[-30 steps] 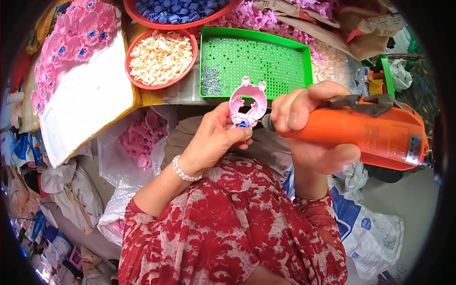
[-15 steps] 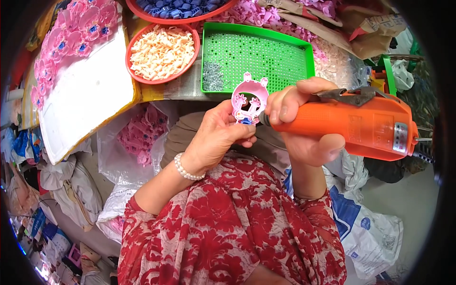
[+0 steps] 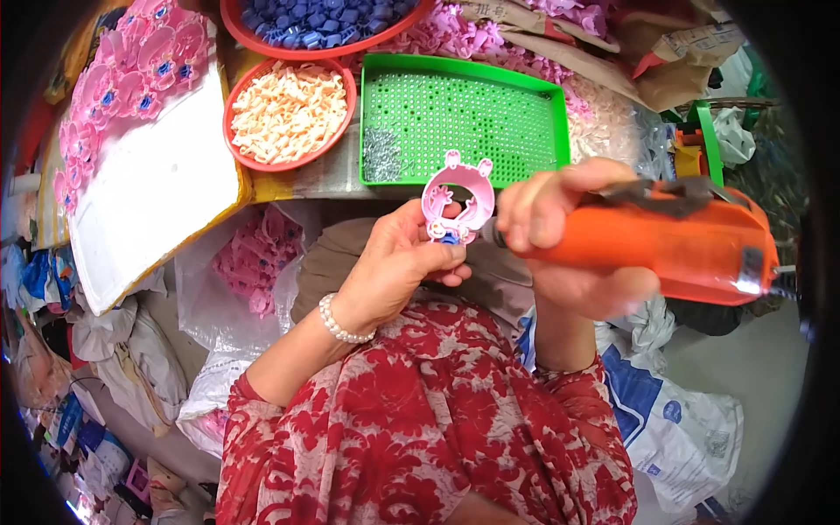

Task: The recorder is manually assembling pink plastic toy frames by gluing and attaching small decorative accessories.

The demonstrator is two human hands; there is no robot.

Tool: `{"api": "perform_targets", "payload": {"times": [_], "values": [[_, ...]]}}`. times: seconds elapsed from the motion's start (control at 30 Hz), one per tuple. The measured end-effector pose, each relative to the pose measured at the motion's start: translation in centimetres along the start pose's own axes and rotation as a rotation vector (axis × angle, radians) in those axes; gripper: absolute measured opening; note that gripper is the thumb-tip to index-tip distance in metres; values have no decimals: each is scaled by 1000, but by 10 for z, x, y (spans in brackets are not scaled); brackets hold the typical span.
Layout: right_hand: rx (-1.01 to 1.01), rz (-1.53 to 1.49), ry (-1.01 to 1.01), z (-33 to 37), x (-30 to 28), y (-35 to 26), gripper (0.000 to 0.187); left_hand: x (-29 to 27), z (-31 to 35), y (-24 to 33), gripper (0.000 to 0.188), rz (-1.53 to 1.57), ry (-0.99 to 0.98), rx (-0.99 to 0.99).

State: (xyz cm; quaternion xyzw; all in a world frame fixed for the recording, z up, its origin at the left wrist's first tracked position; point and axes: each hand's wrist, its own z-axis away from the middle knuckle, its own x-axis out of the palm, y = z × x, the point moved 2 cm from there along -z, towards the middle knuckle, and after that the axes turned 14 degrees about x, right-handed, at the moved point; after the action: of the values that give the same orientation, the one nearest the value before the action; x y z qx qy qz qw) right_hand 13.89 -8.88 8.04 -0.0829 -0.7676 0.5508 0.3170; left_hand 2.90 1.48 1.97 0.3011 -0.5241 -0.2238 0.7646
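Left hand: the left hand (image 3: 398, 267) is raised in front of the body, its grip closed on the pink ring-shaped plastic piece (image 3: 458, 203), pinched at the lower end between thumb and fingertips.
Pink piece: held upright, just in front of the near edge of the green tray (image 3: 385, 131); it has two small ear-like tabs on top and a blue part (image 3: 450, 237) at its base, next to the fingers.
Right hand: the right hand (image 3: 569, 236) has its grip closed around the body of the orange power screwdriver (image 3: 674, 245), fingers wrapped over the top and thumb underneath.
Screwdriver: lying roughly level, its tip pointing left and meeting the base of the pink piece; the exact contact point is hidden by the fingers.
Wrist: a white bead bracelet (image 3: 339, 322) sits on the left wrist.
Counter: the green tray is perforated and holds a small heap of metal screws (image 3: 381, 157) in its left corner.
Bowls: a red bowl of pale orange parts (image 3: 287, 112) stands just left of the tray; a second red bowl of blue parts (image 3: 324, 17) stands behind it.
Left board: a white board (image 3: 149, 188) carries finished pink pieces (image 3: 131, 74) along its far edge.
Below the counter: a clear bag of pink parts (image 3: 254, 258) hangs near the left forearm.
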Motion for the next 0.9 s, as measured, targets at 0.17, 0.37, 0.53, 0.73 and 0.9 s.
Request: {"api": "perform_targets", "payload": {"times": [0.17, 0.37, 0.53, 0.73, 0.9], "values": [[-109, 13, -50, -22, -34, -15, 79, -8, -2, -14, 42, -11, -61, -60], [-72, 286, 446, -49, -62, 15, 66, -4, -5, -20, 40, 6, -113, -117], [-105, 286, 464, -51, -70, 27, 62, -2, -8, -17, 35, -2, -93, -162], [-96, 261, 466, -54, -66, 32, 63, 0, -7, -15, 37, 6, -88, -156], [-108, 267, 458, -54, -66, 33, 63, 0, -7, -17, 39, -4, -93, -126]]}}
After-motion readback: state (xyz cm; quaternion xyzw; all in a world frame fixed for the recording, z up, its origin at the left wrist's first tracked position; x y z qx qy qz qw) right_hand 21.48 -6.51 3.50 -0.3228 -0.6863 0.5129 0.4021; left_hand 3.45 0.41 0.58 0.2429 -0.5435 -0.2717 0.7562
